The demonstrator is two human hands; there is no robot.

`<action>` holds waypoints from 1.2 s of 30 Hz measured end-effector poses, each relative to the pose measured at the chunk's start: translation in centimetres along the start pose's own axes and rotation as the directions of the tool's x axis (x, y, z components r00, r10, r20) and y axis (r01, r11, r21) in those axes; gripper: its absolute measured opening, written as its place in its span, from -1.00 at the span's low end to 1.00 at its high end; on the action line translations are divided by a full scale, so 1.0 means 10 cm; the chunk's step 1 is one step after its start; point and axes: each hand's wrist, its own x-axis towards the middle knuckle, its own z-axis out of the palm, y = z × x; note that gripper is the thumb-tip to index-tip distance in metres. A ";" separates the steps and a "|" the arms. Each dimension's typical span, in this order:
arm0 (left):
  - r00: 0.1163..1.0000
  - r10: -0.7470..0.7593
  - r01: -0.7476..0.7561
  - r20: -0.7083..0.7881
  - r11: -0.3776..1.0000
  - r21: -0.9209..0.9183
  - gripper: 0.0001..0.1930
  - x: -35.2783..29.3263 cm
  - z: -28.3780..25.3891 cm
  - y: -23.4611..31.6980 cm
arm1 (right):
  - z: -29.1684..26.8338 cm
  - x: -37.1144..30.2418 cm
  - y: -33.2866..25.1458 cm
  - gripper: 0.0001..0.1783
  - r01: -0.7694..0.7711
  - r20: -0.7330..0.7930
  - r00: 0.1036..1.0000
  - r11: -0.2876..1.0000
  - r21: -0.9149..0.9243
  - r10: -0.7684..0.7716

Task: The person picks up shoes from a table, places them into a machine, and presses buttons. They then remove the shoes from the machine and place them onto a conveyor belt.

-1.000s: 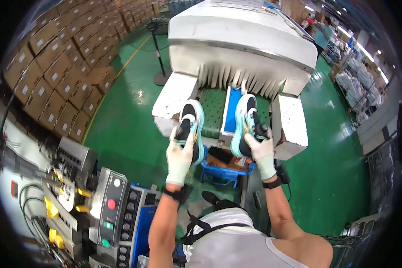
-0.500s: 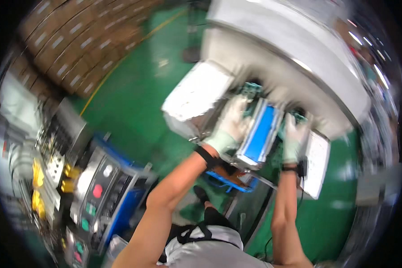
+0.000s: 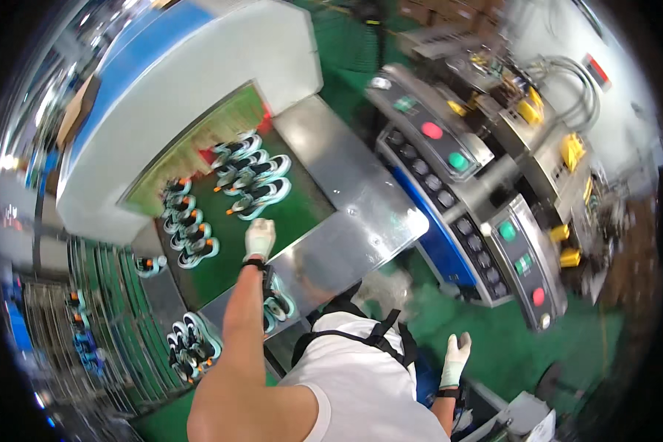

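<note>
Drawn apart since the earlier frame are the white-gloved left hand [image 3: 260, 237], curled, its contents impossible to tell, near black-and-mint sneakers [image 3: 265, 194] on a flat green belt [image 3: 302, 211], and the white-gloved right hand [image 3: 456, 359], fingers spread, empty. Sneakers could be toppled if brushed by knuckles.

I have a flat green conveyor belt [image 3: 232, 247] before me, two rows of black, white and mint sneakers [image 3: 258, 195] on it. Behind the belt sits a curved white-and-blue machine hood [image 3: 199, 74]; right of the belt, a silver metal ledge [image 3: 317, 155], then a grey-and-blue push-button machine [image 3: 442, 269]; left of the belt, a metal-barred rack [image 3: 118, 324]. My left hand [image 3: 260, 238] is over the belt's near end.
</note>
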 end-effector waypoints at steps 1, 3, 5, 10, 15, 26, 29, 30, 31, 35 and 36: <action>0.963 0.014 0.033 -0.268 0.985 0.171 -0.65 -0.06 -0.61 -0.87 | 0.23 0.14 -0.04 -0.29 -0.007 0.111 0.994 0.995 -0.096 0.018; 0.863 -0.323 0.375 -0.388 0.925 0.063 -0.48 -0.15 -1.08 -1.11 | 0.38 0.25 0.10 -0.27 -0.023 0.117 0.992 0.968 -0.249 0.054; 0.760 -0.440 0.539 -0.479 0.838 0.086 -0.30 -0.32 -1.36 -1.43 | 0.40 0.30 0.14 -0.29 -0.013 0.087 0.995 0.915 -0.404 0.052; 0.854 -0.310 0.393 -0.418 0.911 0.126 -0.30 -0.46 -1.39 -2.57 | 0.66 0.37 -0.05 -0.38 -0.042 0.144 0.972 0.741 -0.670 0.186; 0.823 -0.387 0.450 -0.415 0.891 0.060 -0.75 -0.23 -1.38 -2.68 | 1.24 0.79 -0.69 -0.40 0.184 0.330 0.919 0.506 -0.843 0.215; 0.981 0.162 -0.155 0.111 0.985 -0.069 -0.81 -0.31 -0.79 0.40 | 3.76 -0.84 -2.64 -0.25 0.833 0.863 0.323 0.550 -0.063 -0.390; 0.834 0.499 -0.403 0.234 0.842 -0.359 -0.84 -0.30 -0.31 1.53 | 3.56 -0.71 -2.76 -0.38 0.831 0.852 0.477 0.426 -0.358 -0.214; 0.793 0.564 -0.446 0.230 0.795 -0.412 -0.85 -0.29 -0.21 1.88 | 3.32 -0.54 -2.75 -0.42 0.746 0.775 0.579 0.547 -0.380 -0.252; 0.737 0.645 -0.514 0.200 0.728 -0.455 -0.85 -0.28 -0.14 2.21 | 3.00 -0.38 -2.78 -0.41 0.776 0.735 0.548 0.570 -0.270 -0.398; 0.393 0.879 -0.670 0.269 0.474 -0.571 -0.78 -0.46 -0.03 3.68 | 1.83 -0.01 -2.98 -0.31 0.657 0.514 0.710 0.716 -0.236 -0.482; 0.277 0.914 -0.706 0.296 0.403 -0.583 -0.74 -0.55 0.05 4.01 | 1.57 0.04 -3.00 -0.32 0.559 0.432 0.795 0.791 -0.250 -0.426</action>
